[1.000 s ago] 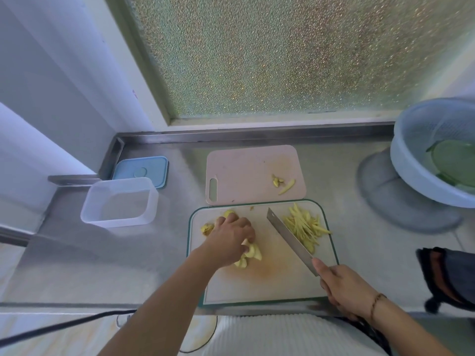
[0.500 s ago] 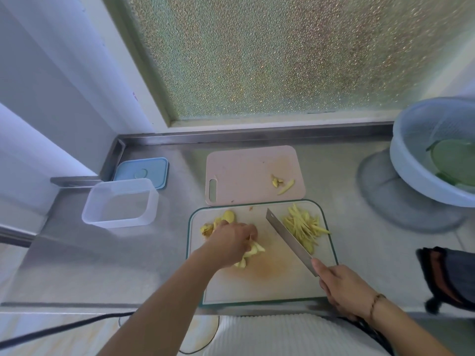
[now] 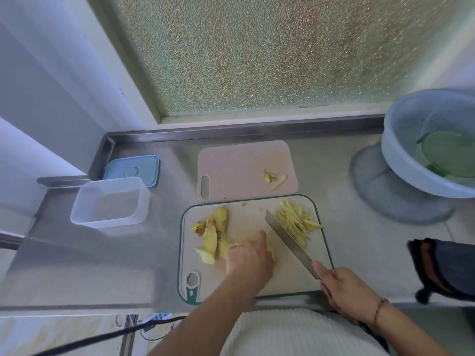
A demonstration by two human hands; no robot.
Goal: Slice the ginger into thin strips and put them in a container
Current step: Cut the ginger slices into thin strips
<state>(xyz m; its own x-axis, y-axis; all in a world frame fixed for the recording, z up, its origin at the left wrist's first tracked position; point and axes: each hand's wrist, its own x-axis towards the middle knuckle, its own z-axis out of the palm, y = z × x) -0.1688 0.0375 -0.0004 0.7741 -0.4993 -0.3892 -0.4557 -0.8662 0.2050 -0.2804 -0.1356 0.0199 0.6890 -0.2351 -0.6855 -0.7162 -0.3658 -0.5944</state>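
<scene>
Left hand [image 3: 248,260]: fingers curled down over pale yellow ginger slices [image 3: 214,236] on the green-rimmed white cutting board [image 3: 290,283] | Right hand [image 3: 345,291]: grips the steel knife [image 3: 289,241], blade beside cut ginger strips [image 3: 298,222] | Clear rectangular plastic container [image 3: 110,201]: left, well apart.

Bare steel table [image 3: 159,242] lies between the green-edged cutting board [image 3: 318,273] and the clear container [image 3: 110,201]; open passage there. Container's top is uncovered, its blue lid [image 3: 131,168] lying flat just behind it. Pink board [image 3: 239,168] touches the green-edged board's far edge. Blue colander [image 3: 411,155] stands at the right. Dark cloth [image 3: 447,268] occupies the near right edge.
</scene>
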